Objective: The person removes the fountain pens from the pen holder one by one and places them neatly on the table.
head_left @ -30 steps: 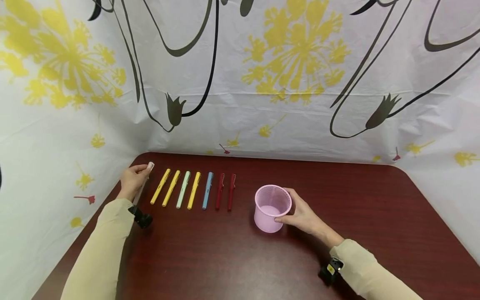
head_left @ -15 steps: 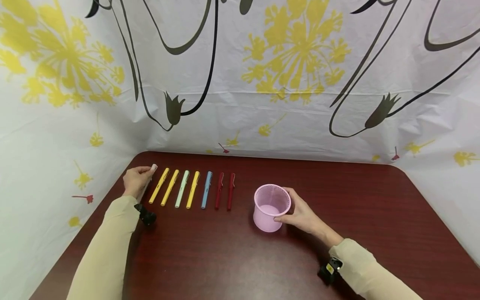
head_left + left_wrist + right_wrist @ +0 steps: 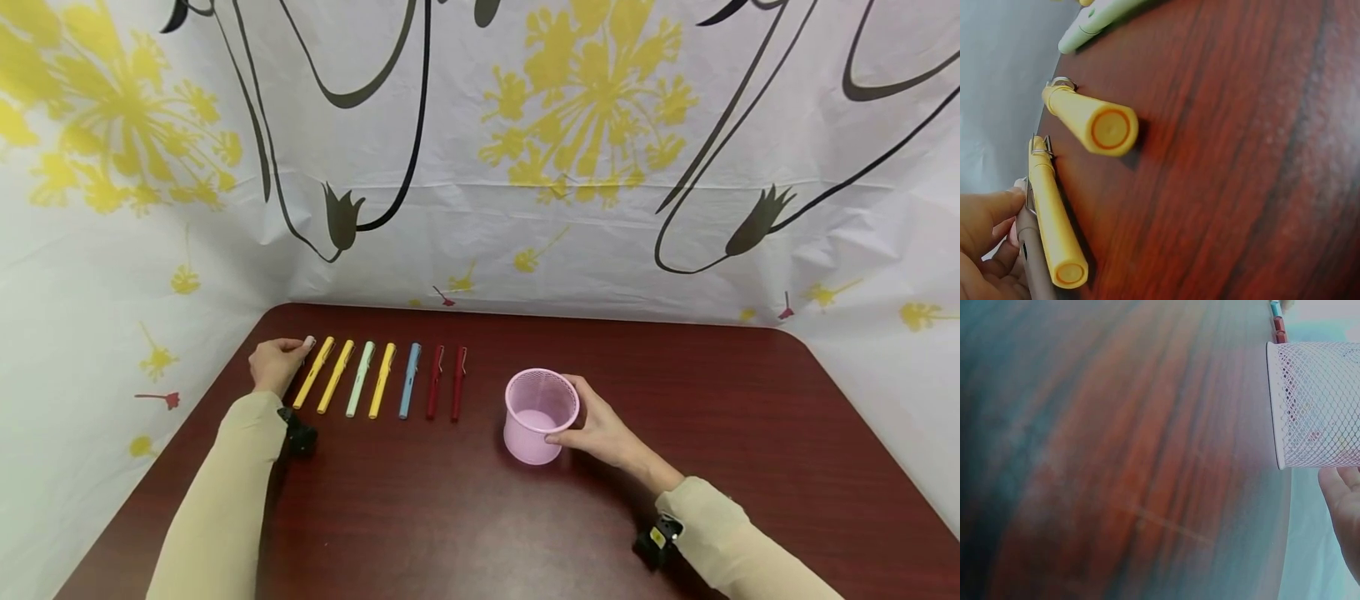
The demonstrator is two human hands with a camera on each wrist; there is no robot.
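My left hand [image 3: 274,365] pinches a pen with a pale cap and a dull grey-brown barrel [image 3: 1033,256] between thumb and fingers. In the left wrist view this pen lies right beside a yellow pen [image 3: 1057,219], with hardly any gap. A second yellow pen [image 3: 335,377], a pale green pen [image 3: 360,379] and a third yellow pen [image 3: 382,381] follow to the right. On the right side my right hand [image 3: 597,427] grips a pink mesh pen cup [image 3: 531,446], thumb at the front and fingers behind. The cup stands upright on the table.
A blue pen [image 3: 409,381] and two dark red pens, one the rightmost red pen [image 3: 458,383], complete the row on the dark red wooden table [image 3: 420,517]. Behind the table's back edge hangs a white patterned cloth [image 3: 450,208].
The left hand has moved a little to the right with the pale-capped pen, bringing it closer to the first yellow pen. The right hand and pen cup stay in place.
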